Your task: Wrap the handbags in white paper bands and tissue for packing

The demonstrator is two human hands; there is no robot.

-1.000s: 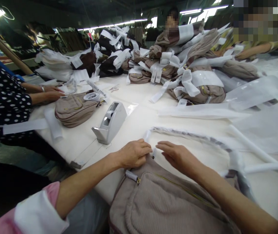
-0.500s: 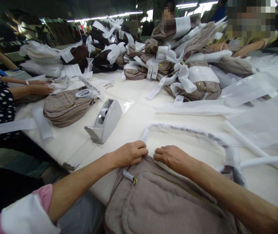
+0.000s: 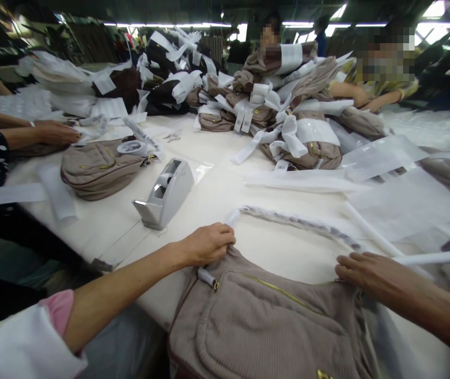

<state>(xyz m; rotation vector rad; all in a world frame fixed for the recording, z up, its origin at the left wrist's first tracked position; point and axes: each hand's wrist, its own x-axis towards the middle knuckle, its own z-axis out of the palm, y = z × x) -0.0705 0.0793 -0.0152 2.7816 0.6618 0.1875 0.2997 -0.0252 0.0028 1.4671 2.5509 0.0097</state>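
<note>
A taupe corduroy bag (image 3: 272, 321) with gold zips lies at the table's near edge. My left hand (image 3: 211, 243) is closed on its upper left corner, where the strap begins. The strap (image 3: 288, 216), wrapped in white paper or foam, arches over the tabletop behind the bag. At the bag's upper right corner is my right hand (image 3: 370, 271), fingers bent and pressed together over the strap end; the fingertips are partly hidden. A paper-wrapped zip pull (image 3: 208, 277) sticks out below my left hand.
A grey tape dispenser (image 3: 165, 195) stands left of centre. Beyond it lies another taupe bag (image 3: 98, 168), near a co-worker's hands (image 3: 57, 132). Wrapped bags (image 3: 307, 129) are heaped at the back. White sheets (image 3: 406, 202) and foam tubes (image 3: 433, 257) lie on the right.
My right hand has moved right along the bag's top edge, from beside my left hand to the right corner. My left hand stays at the left corner. The view has shifted slightly.
</note>
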